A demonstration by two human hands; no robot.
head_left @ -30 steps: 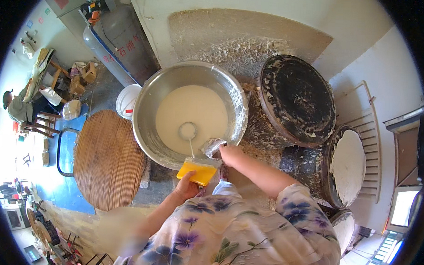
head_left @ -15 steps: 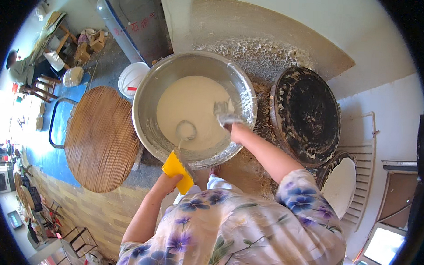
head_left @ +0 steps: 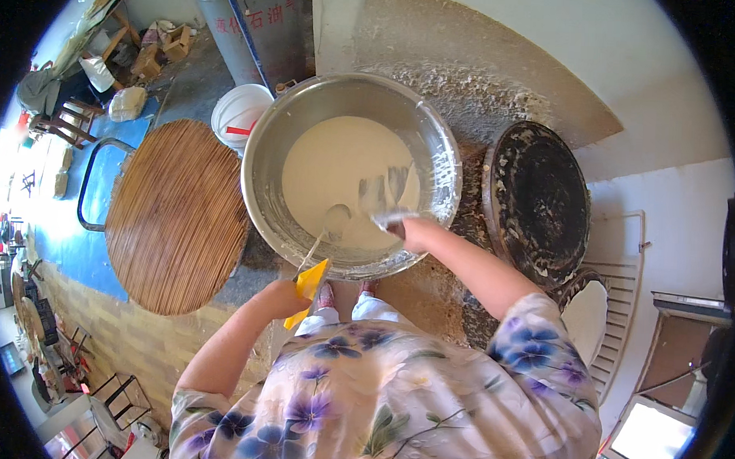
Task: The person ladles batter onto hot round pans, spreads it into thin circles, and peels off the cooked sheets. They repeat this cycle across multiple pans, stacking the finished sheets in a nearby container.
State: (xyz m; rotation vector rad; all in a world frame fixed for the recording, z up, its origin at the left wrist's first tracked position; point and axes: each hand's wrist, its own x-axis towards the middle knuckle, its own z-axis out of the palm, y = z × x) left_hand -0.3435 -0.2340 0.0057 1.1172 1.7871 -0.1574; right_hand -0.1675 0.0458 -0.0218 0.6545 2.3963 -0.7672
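A wide metal basin (head_left: 259, 213) holds pale, thick batter (head_left: 333, 159). My left hand (head_left: 282, 298) is closed around a yellow scraper (head_left: 311, 281) just outside the basin's near rim. A ladle (head_left: 338, 217) dips into the batter, its thin handle running over the rim toward that hand; whether the fingers also hold it is hidden. My right hand (head_left: 420, 234) reaches over the near right part of the basin, closed on a batter-smeared tool (head_left: 390, 221). Grey blade-like patches show beyond this tool over the batter; its exact kind is blurred.
Left of the basin is a round, ribbed brown board (head_left: 178, 219), with a white bucket (head_left: 240, 116) behind it. A grey cylinder (head_left: 257, 35) stands at the back. On the right are a round black griddle (head_left: 538, 203) and a white-topped round container (head_left: 584, 322).
The view has shifted, so the basin sits slightly higher and further right. My left hand has moved left and the yellow scraper has turned more edge-on. My right hand has come nearer the basin's front.
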